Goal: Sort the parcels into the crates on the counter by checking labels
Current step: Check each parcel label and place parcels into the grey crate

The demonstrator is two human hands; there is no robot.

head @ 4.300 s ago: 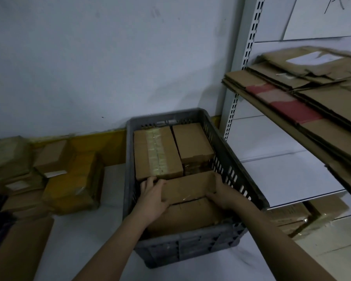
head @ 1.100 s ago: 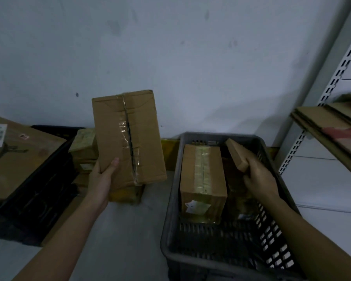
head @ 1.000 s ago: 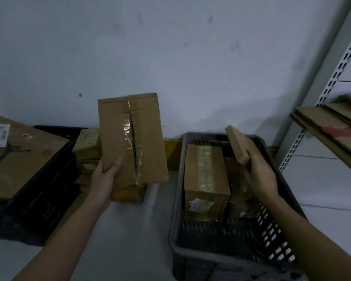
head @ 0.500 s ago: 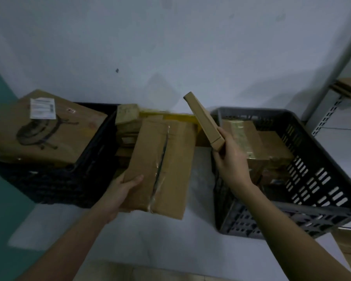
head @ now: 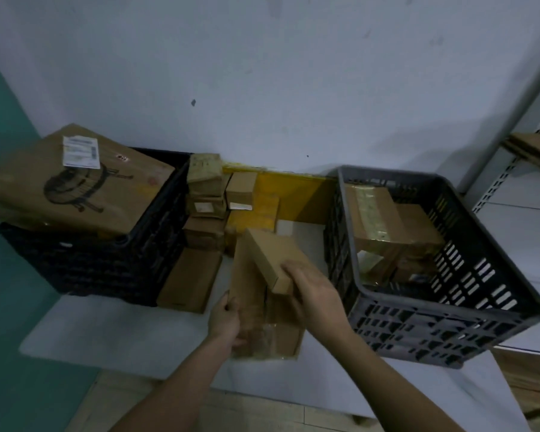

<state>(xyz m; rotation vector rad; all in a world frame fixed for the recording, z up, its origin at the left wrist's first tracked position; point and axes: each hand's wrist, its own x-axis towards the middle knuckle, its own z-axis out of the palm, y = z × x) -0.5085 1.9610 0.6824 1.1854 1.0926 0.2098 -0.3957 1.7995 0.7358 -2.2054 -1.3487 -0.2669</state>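
The white counter (head: 138, 332) carries 2 crates: a black lattice plastic crate (head: 113, 263) at the left with a large brown cardboard carton bearing a white label (head: 75, 188) lying tilted across its top, and a grey slotted plastic crate (head: 449, 294) at the right with several taped brown boxes inside. Between them a stack of small brown parcels (head: 209, 201) stands against the wall, and a flat brown parcel (head: 189, 280) lies just beside the black crate. In front, the left hand (head: 226, 319) grips the left edge of a long taped cardboard parcel (head: 256, 307), which seems to rest on the counter, though the dim light leaves that unsure. The right hand (head: 312, 294) curls over the near end of a small slim brown box (head: 275, 260), tilted on top of it. No label shows on either, so the step is still checking: next, turn each parcel until its label faces up, then choose its crate
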